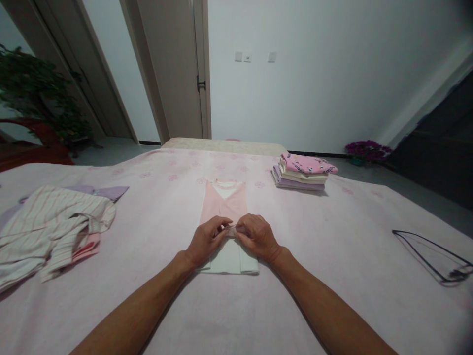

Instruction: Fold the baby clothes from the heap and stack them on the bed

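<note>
In front of me a small pink and white top [224,203] lies flat, its neckline away from me and its sides folded in. Its lower part is white, with straight fold lines. My left hand [211,237] is closed in a pinch on the fabric at the top's middle. Close beside it, my right hand [256,235] also pinches the fabric there, fingertips nearly meeting the left ones. A bit of gathered cloth shows between the fingers; whether it is a tie or a fold I cannot tell.
Everything rests on a pale pink flowered bedspread [155,276]. Loose clothes, with a striped top [55,222] uppermost, are heaped at left. A stack of folded clothes [301,172] stands at back right. Near the right edge lies a looped black cord [439,276].
</note>
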Available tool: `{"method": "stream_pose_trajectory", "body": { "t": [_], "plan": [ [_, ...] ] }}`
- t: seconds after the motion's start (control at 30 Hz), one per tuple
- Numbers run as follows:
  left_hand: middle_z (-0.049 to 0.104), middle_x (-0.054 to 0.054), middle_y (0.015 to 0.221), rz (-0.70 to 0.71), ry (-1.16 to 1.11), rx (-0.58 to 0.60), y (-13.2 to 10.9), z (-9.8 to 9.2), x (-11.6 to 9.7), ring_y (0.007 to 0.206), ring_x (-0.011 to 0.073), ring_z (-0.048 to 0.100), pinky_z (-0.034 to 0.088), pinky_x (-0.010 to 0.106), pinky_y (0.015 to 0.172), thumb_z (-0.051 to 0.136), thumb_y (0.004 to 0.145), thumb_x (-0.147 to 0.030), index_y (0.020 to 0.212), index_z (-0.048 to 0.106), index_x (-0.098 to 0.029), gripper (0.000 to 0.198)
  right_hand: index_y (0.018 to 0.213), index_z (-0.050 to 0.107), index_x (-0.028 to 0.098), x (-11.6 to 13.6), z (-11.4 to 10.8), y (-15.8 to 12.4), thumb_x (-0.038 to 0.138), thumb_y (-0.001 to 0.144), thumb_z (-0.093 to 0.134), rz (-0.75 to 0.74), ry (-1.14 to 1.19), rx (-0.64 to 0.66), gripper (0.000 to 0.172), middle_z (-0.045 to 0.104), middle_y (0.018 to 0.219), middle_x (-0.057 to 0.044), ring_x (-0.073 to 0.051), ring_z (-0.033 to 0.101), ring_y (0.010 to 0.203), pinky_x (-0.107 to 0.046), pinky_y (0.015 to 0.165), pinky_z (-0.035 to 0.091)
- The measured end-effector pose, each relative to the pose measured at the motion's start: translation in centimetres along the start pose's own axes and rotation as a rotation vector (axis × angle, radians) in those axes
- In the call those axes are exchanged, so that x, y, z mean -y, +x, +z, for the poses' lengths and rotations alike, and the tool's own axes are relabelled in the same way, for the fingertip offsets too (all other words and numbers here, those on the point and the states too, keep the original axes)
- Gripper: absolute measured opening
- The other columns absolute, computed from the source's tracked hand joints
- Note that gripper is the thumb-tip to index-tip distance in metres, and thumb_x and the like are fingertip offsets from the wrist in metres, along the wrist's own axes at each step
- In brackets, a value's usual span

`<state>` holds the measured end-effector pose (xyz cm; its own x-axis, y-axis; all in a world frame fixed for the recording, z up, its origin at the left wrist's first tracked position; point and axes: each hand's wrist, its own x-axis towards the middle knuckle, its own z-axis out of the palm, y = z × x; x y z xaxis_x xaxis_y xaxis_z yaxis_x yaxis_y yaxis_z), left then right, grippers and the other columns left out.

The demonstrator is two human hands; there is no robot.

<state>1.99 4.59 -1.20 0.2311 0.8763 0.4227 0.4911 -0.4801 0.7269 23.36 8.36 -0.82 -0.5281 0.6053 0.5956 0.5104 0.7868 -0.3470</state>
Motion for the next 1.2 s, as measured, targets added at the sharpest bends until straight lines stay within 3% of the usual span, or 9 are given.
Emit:
{"method": "stream_pose_trajectory", "body": {
  "t": [0.2,0.5,0.93,1.2],
  "plan": [
    [0.062,0.004,0.092,0.14,0.094,0.049,-0.01,-0.35,-0.65,0.084,0.0149,0.059,0.046,0.025,0.075,0.051,0.096,-0.018,0.099,0.062,-0.021,0.012,0.09,0.057,0.023,0.06,-0.06,0.03,0.018,0.082,0.066,0.011,0.02,0.009,0.014,0.066,0.086,-0.003,-0.02,0.06,0.082,-0.035,0.079,0.042],
    [0.062,0.003,0.089,0.178,0.26,0.005,0.1,0.02,-0.48,0.083,0.0171,0.057,0.044,0.028,0.075,0.052,0.097,-0.02,0.096,0.06,-0.021,0.008,0.089,0.058,0.022,0.29,-0.18,0.12,0.02,0.084,0.067,0.026,0.027,0.014,0.011,0.066,0.084,-0.002,-0.019,0.06,0.08,-0.034,0.077,0.041],
    [0.066,0.007,0.094,0.257,0.313,0.017,-0.01,-0.25,-0.81,0.087,0.02,0.059,0.043,0.032,0.077,0.047,0.1,-0.024,0.101,0.062,-0.02,0.015,0.093,0.059,0.022,0.65,-0.38,0.14,0.022,0.08,0.068,0.065,-0.043,0.021,0.016,0.067,0.085,-0.003,-0.02,0.059,0.077,-0.033,0.074,0.04],
    [0.065,0.007,0.095,0.254,0.329,0.051,-0.04,-0.31,-0.92,0.088,0.0207,0.058,0.042,0.033,0.077,0.05,0.098,-0.023,0.099,0.062,-0.02,0.013,0.08,0.055,0.022,0.59,-0.31,0.04,0.016,0.077,0.068,0.087,-0.028,0.029,0.015,0.061,0.072,0.001,-0.017,0.055,0.069,-0.033,0.073,0.038]
  ]
}}
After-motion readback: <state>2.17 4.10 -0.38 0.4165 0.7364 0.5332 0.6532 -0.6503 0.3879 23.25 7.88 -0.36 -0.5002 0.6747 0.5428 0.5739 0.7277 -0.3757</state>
